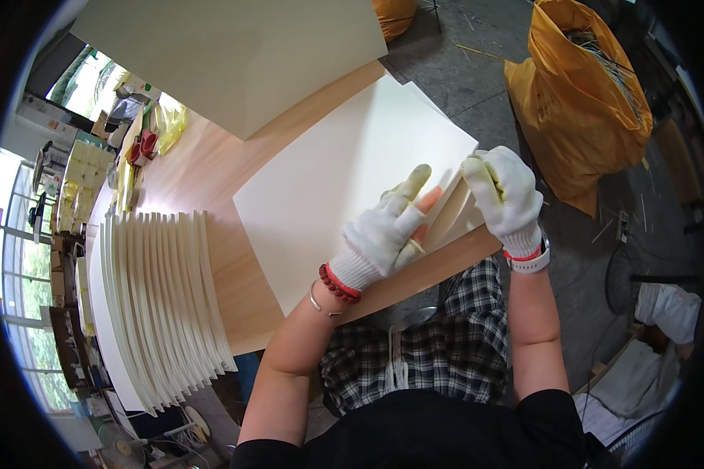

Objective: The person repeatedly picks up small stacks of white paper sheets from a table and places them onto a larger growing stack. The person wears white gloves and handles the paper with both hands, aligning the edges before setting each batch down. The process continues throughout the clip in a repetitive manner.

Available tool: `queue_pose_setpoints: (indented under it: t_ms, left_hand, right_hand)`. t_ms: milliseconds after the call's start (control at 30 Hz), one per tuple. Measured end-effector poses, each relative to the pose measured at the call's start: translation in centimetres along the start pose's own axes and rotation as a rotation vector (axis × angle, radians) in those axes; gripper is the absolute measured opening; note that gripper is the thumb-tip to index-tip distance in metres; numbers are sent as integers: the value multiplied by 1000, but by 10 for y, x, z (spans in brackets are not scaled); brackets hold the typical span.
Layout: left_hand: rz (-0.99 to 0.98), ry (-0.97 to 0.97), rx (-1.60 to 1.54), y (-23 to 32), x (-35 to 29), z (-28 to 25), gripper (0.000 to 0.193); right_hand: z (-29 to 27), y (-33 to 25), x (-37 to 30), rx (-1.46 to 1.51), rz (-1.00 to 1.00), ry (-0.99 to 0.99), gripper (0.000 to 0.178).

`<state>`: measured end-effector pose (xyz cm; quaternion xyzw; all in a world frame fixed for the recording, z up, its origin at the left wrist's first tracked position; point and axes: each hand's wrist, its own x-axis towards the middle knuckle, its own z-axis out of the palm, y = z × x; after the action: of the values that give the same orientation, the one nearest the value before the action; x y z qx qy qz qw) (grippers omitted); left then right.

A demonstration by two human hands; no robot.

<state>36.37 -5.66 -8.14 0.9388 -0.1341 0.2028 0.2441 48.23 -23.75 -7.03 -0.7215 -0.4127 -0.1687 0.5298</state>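
White sheets of board or stiff paper [328, 172] lie stacked at a slant on the wooden table in front of me. My left hand [374, 234], in a white knit glove with some bare fingers showing, lies over the near part of the top sheet, its fingers apart. At the right corner my right hand [504, 191], also gloved, has its fingers curled and pinched on the sheet's edge. The near right edge [446, 215] is lifted or folded up between the two hands; I cannot tell which.
A fanned stack of folded white boards [160, 297] stands on the table [246, 293] at left. A large board [242, 55] covers the far side. Red-handled scissors [142, 148] lie beside a yellow bag [170, 121]. An orange sack of scraps [579, 109] stands on the floor at right.
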Motion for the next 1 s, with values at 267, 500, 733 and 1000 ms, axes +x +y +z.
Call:
queue_pose_setpoints:
  t_ms: [267, 500, 733, 1000]
  left_hand:
    - [-48, -183, -99, -3, 4, -6, 44]
    - [-107, -117, -170, 6, 7, -10, 44]
    - [-7, -133, -112, 1, 5, -5, 45]
    - [-136, -123, -178, 2, 3, -3, 40]
  right_hand:
    - [8, 2, -4, -110, 25, 64, 11]
    - [7, -1, -4, -79, -20, 69, 12]
    - [5, 7, -3, -229, -198, 44, 9]
    - [9, 2, -4, -199, -62, 89, 6]
